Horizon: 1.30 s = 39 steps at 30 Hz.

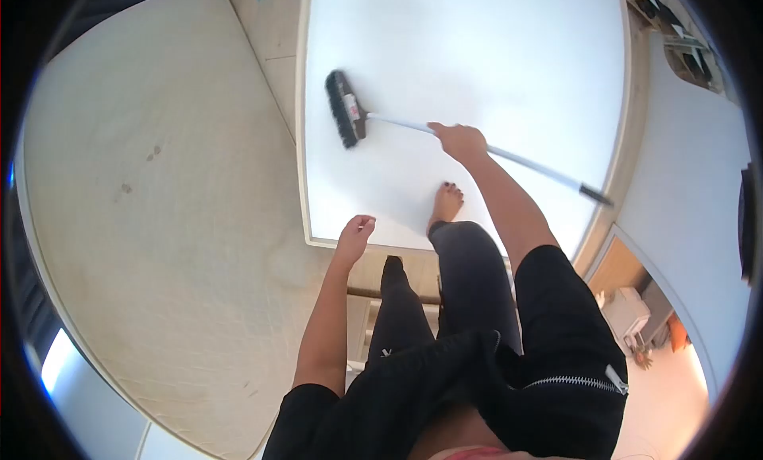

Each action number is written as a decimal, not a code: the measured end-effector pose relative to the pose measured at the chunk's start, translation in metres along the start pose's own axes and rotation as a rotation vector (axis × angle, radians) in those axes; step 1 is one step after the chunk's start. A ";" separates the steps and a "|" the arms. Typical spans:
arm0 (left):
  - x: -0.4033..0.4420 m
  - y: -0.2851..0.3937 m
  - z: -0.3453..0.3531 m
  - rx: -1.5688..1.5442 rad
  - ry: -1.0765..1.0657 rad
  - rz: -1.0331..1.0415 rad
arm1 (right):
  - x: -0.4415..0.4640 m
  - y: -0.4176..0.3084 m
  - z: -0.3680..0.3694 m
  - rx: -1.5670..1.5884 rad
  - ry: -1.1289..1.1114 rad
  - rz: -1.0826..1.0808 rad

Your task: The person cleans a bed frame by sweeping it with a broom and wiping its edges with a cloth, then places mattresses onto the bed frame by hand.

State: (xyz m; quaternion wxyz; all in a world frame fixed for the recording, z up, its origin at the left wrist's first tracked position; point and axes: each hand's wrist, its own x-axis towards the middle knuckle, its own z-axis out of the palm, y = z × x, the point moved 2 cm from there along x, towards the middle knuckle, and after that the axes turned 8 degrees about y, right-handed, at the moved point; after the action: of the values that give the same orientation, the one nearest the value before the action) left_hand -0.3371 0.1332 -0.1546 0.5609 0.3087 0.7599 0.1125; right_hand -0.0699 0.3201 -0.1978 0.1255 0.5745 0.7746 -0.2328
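A broom (355, 110) with a slim silvery handle (548, 172) is gripped partway along by the right hand (463, 144), its black-bristled head (346, 110) set near the left rim of a smooth white panel (517, 54); the left hand (355, 239) is loosely curled (contents cannot be told). Even pressure is advised, strokes drawn inward from the cream mattress (159, 221)

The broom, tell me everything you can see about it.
The broom has a dark, plastic-looking brush head with black bristles along its left side in the picture and a pale label with red marks. Its slim, pale, smooth-looking handle slants down rightward to a black end. The right hand grips the handle partway along. The head appears over the white surface; whether the bristles press on it is unclear.
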 end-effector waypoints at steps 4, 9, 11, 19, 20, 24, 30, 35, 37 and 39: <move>0.020 0.063 0.016 -0.126 -0.074 0.044 | -0.110 0.100 0.055 -0.036 -0.107 0.328; 0.012 0.095 0.013 -0.048 -0.092 0.129 | -0.289 0.185 0.046 -0.115 -0.335 0.772; 0.003 0.103 0.012 -0.060 -0.071 0.106 | -0.296 0.194 0.036 -0.116 -0.375 0.771; -0.044 0.124 -0.062 -0.132 0.034 0.046 | -0.295 0.039 -0.113 1.084 -0.696 0.641; -0.048 0.127 -0.075 -0.160 0.062 0.027 | -0.310 0.030 -0.099 0.952 -0.417 0.453; -0.039 0.140 -0.106 -0.159 0.109 0.155 | -0.267 -0.014 -0.128 0.383 -0.376 0.358; 0.010 0.218 -0.100 -0.171 0.063 0.277 | -0.159 -0.032 -0.082 0.229 -0.349 0.108; 0.019 0.226 -0.109 -0.075 0.024 0.247 | -0.050 -0.080 -0.091 -0.050 -0.409 0.076; 0.022 0.206 -0.117 -0.011 0.009 0.225 | -0.011 -0.063 -0.067 -0.109 -0.243 0.036; 0.020 0.176 -0.132 0.000 -0.002 0.186 | 0.025 -0.044 -0.087 -0.134 -0.277 0.046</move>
State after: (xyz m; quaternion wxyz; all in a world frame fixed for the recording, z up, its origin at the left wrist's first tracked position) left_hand -0.4019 0.3067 -0.0337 0.5488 0.3783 0.7273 0.1636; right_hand -0.1132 0.3744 -0.1244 0.2742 0.5448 0.7504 -0.2548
